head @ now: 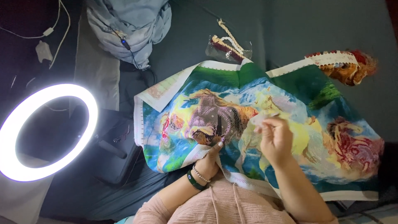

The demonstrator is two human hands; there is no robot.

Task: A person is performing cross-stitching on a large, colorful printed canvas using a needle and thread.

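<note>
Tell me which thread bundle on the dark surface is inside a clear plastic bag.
The cream-and-red bundle above the canvas's top edge; the orange-red bundle at the upper right corner lies bare.

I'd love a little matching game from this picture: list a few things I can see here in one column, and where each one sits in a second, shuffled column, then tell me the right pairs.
Things:
1. ring light
2. embroidery canvas
3. bag of thread skeins
4. bundle of red and orange thread

Places:
A. far right, at the canvas's upper corner
B. far left, glowing white
C. in the middle, under both hands
D. at the top, just above the canvas's edge

Pairs: 1-B, 2-C, 3-D, 4-A. The left hand grips the canvas's lower edge; the right hand rests on top, fingers pinched.
</note>
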